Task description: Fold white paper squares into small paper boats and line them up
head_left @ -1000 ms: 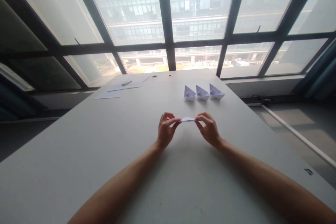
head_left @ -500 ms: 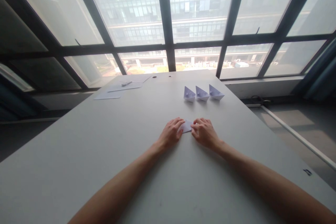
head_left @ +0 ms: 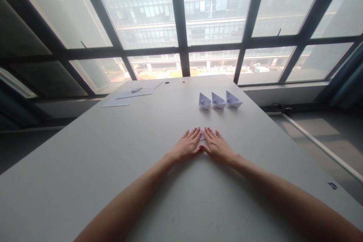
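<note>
A small piece of folded white paper [head_left: 202, 137] lies on the table, mostly hidden under my fingers. My left hand [head_left: 188, 145] rests flat over its left part, fingers stretched forward. Over the right part my right hand [head_left: 217, 145] lies flat too, its thumb meeting the left thumb. Only a narrow strip of the paper shows between the hands. Beyond them stand three folded paper boats in a row: a left one [head_left: 204, 101], a middle one [head_left: 218, 101] and a right one [head_left: 234, 100].
Flat sheets of paper [head_left: 117, 102] lie at the table's far left, with a small white object [head_left: 137, 90] on top. The white table [head_left: 127, 140] reaches towards large windows. A small dark mark [head_left: 332, 186] is near its right edge.
My fingers have gone from pinching the paper's sides to lying flat on it. My right hand has moved left, and the thumbs now meet.
</note>
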`<state>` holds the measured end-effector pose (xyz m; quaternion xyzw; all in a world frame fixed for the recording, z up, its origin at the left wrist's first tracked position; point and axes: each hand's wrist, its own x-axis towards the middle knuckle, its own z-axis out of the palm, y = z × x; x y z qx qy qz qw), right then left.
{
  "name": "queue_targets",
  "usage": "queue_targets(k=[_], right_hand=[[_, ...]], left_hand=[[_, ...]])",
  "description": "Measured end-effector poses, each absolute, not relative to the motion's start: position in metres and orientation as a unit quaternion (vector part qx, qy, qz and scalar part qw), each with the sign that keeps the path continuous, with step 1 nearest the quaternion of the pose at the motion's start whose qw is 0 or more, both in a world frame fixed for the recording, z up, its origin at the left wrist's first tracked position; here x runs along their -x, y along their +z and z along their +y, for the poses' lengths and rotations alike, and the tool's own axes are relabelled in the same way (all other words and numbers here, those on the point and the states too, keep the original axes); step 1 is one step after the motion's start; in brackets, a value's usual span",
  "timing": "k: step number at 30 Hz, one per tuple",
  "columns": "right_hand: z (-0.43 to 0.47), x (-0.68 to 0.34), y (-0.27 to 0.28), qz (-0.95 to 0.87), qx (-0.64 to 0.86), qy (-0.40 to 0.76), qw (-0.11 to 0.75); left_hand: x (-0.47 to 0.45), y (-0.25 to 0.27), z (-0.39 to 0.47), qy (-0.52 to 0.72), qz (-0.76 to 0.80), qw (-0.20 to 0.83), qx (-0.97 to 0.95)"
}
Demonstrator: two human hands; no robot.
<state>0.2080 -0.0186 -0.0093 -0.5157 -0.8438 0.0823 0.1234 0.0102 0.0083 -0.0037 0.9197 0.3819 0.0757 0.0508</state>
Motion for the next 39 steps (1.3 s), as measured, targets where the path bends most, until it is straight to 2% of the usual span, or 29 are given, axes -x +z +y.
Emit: queue_targets(k=[9, 24, 39], right_hand=[[-0.017, -0.208, -0.010, -0.768, 0.624, 0.084, 0.117], [-0.016, -0.210, -0.013, -0.758, 0.628, 0.086, 0.155], [-0.015, -0.215, -0.014, -0.754, 0.575, 0.100, 0.302]], left_hand=[[-0.011, -0.007, 0.007, 0.091, 0.410, 0.035, -0.907], [-0.012, -0.016, 0.009, 0.080, 0.439, 0.028, -0.894], [-0.015, 0.005, -0.002, 0.149, 0.496, -0.007, -0.856]])
